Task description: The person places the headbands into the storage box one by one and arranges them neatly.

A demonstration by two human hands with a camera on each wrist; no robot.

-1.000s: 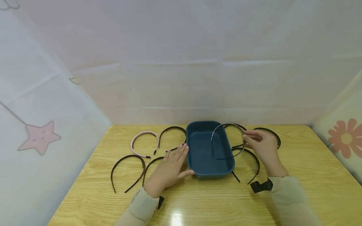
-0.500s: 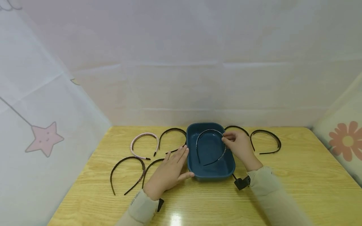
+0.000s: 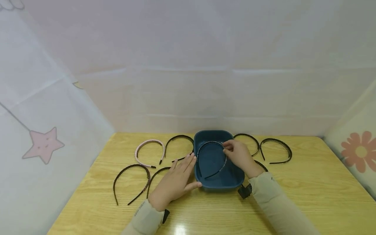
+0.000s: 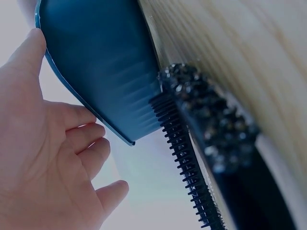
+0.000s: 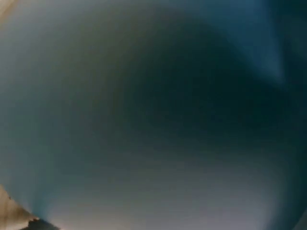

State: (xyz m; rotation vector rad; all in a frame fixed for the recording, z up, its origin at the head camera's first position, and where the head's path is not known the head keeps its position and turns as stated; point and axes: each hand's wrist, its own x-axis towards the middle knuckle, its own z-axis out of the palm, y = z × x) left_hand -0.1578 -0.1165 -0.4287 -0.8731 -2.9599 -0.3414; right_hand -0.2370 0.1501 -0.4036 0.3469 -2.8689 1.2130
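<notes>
Headband [image 3: 211, 142] seems light, springy; right hand [image 3: 241, 156] pinches it at two o'clock, a sound hold; left hand [image 3: 174, 182], fingers extended, touches tub [image 3: 221, 189] at nine o'clock.

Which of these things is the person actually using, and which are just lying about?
In the job:
speckled headband, pinched by the right hand
blue tub, its rim touched by the left hand

Lying about, though perhaps awaiting their turn:
pink headband, on the table
dark headbands, on either side of the tub
</notes>
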